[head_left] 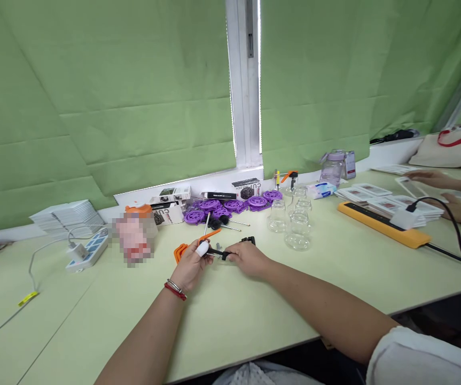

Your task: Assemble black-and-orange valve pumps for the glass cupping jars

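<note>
Held between both hands above the table is a black clamp-like part with an orange lever and a metal screw. My left hand is closed around its left end, and a white cover wraps the thumb. My right hand pinches the black right end; its fingertips are partly hidden. A further black piece shows just beyond the right knuckles, and I cannot tell whether it is joined on. Orange frame-like pieces lie beside my left hand. Purple round holders and black knobs are heaped behind.
Several clear jars stand right of the heap. Printed boxes lean at the back wall. On the left are a white power strip and booklets. A yellow power strip lies right, near another person's hands.
</note>
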Available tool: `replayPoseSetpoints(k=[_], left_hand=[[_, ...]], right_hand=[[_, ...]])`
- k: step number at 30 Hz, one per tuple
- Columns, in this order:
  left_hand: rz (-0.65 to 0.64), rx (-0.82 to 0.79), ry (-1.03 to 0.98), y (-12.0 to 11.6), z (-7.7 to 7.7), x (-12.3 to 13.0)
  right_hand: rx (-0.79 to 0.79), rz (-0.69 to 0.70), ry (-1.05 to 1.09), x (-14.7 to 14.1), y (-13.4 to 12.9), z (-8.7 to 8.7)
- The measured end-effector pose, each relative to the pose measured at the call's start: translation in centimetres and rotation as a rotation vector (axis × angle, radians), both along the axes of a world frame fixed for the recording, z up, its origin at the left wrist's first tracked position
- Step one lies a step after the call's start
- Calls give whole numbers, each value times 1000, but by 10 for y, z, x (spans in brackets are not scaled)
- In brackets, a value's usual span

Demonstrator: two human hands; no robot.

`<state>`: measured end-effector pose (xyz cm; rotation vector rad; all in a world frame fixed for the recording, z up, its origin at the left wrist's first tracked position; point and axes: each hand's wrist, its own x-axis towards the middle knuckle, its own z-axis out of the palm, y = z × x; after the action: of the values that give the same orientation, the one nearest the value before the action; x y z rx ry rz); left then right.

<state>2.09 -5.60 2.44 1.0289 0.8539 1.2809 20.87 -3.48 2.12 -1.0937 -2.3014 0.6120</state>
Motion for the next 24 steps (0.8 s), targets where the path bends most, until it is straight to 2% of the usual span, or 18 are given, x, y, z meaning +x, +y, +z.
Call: replayPoseSetpoints(k=[5, 10, 13, 17, 24], left_hand=[[-39, 34, 39, -1, 0, 2], [-6, 51, 167, -2, -1, 3], [30, 57, 255, -3, 0, 3], [41, 54, 277, -4, 0, 4], [41, 47, 309, -4, 0, 5]], right_hand=[[-76, 48, 61, -2, 1, -7], [-170, 47, 155, -6, 1, -13], [-173, 40, 169, -8, -2, -9], [-162, 32, 184, -9, -6, -5], [-181, 28, 205, -10, -7, -8]])
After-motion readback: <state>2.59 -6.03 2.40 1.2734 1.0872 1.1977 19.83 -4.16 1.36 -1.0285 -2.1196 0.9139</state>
